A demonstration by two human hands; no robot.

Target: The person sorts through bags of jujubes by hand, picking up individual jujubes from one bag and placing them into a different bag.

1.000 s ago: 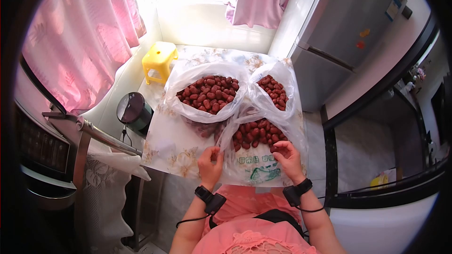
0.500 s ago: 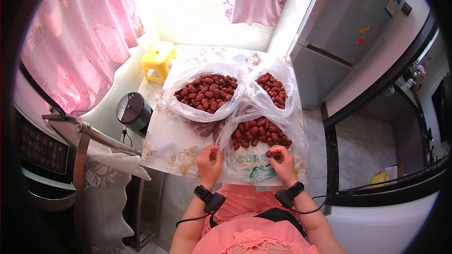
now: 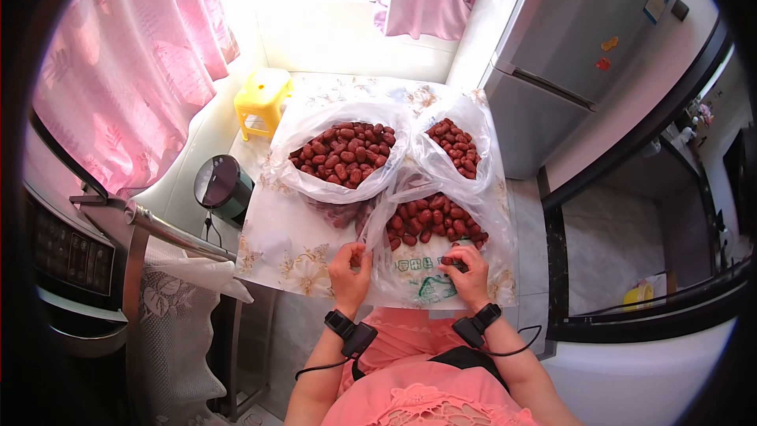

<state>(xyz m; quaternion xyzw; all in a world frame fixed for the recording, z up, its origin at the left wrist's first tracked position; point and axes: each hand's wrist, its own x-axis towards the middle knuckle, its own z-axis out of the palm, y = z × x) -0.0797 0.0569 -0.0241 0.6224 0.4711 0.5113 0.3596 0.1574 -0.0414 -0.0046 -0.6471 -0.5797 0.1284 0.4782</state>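
Observation:
Close to the table's front edge, my right hand [image 3: 473, 278] pinches a dried red date [image 3: 449, 262] between thumb and fingers. It hovers over the green-printed front part of the nearest clear plastic bag [image 3: 426, 282], in which a pile of red dates [image 3: 430, 219] lies. My left hand [image 3: 349, 274] is closed with curled fingers beside that bag's left edge; what it pinches, if anything, I cannot make out. Behind are a large bag [image 3: 303, 183] full of dates [image 3: 347, 154] and a smaller bag [image 3: 482, 177] of dates [image 3: 455, 146] to its right.
A flowered cloth covers the table [image 3: 276, 260]. Left of it stand a yellow stool [image 3: 262, 99] and a dark lidded bin [image 3: 229, 189]. A metal rail [image 3: 181, 229] runs at the left. A grey fridge [image 3: 544, 71] rises at the back right.
My right hand has shifted slightly left with the date and turned a little at the wrist. My left hand has stayed nearly in place.

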